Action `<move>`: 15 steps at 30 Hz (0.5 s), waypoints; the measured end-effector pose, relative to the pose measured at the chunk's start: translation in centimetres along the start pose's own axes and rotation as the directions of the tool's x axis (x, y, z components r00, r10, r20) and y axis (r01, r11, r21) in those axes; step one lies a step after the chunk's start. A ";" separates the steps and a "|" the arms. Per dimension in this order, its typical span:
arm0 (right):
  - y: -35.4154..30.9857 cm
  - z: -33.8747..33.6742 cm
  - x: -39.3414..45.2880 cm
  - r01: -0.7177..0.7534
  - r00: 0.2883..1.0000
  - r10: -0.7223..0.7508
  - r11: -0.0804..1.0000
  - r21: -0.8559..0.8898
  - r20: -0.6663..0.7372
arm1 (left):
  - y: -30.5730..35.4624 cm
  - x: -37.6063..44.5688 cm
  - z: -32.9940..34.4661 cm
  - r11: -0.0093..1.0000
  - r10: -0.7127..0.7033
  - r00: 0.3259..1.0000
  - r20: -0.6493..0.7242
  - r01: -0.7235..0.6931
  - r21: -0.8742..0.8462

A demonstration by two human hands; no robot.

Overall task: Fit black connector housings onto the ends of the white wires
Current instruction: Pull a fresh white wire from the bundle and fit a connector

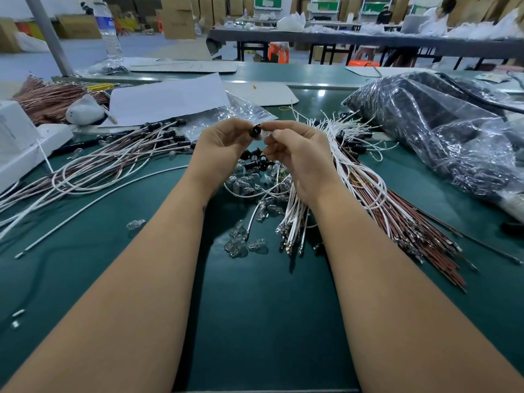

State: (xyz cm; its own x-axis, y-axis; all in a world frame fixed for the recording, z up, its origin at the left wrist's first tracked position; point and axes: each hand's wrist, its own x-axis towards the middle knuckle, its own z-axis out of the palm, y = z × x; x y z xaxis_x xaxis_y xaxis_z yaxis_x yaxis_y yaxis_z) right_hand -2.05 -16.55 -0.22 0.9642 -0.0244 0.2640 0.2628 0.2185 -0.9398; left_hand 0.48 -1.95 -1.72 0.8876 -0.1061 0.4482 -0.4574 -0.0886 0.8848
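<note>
I am looking down on a dark green counter (255,321) that fills most of my view. On its right side lies a big clear plastic bag (431,129) stuffed with dark parts. Left of centre a sheet of white paper (167,99) lies flat, with a bundle of reddish-brown wires (54,99) behind its left edge. Nearer me on the left, a loose heap of finished leads (113,163) lies spread out, white and brown wires with black housings on their far ends. To the right of my forearms runs a thick sheaf of white wires (348,154) mixed with brown ones, metal terminals pointing toward me. Between my arms sits a scatter of small glass bulbs (241,239), and just beyond them a few loose black housings (255,161).

Both hands are raised together above that pile. My left hand (224,146) pinches a black connector housing (254,130) at its fingertips. My right hand (297,154) meets it, fingers curled and pinched on something small against the housing; I cannot make out what it is.
</note>
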 end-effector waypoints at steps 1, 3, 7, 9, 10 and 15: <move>0.0 0.0 0.0 0.001 1.000 -0.001 1.000 0.001 -0.015 | 0.0 0.0 0.0 1.000 -0.014 1.000 0.002 0.014 0.029; 0.0 -0.1 0.0 0.007 0.998 -0.007 1.000 -0.003 -0.056 | 0.0 0.1 0.0 0.994 -0.067 0.998 -0.016 0.068 0.082; 0.1 -0.3 0.1 -0.008 0.992 0.003 0.999 -0.035 -0.125 | 0.0 0.0 -0.2 0.980 -0.124 0.992 -0.024 0.126 0.154; 0.2 -0.3 0.2 -0.010 0.990 0.005 0.999 -0.041 -0.140 | 0.1 -0.1 -0.1 0.978 -0.116 0.993 -0.021 0.118 0.173; 0.2 -0.3 0.2 -0.007 0.989 0.000 0.999 -0.047 -0.145 | 0.1 -0.2 0.0 0.977 -0.109 0.994 -0.023 0.112 0.183; 0.3 -0.3 0.2 0.009 0.988 -0.027 0.993 -0.120 -0.152 | 0.4 -0.4 0.3 0.970 -0.089 0.996 -0.016 0.091 0.225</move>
State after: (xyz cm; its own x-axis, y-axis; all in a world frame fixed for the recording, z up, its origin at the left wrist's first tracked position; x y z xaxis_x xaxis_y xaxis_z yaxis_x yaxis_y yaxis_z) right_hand -1.83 -16.75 -0.48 0.9508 -0.1779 0.2535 0.2736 0.0996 -0.9567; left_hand -0.05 -2.21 -1.56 0.9257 -0.0816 0.3694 -0.3755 -0.3181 0.8705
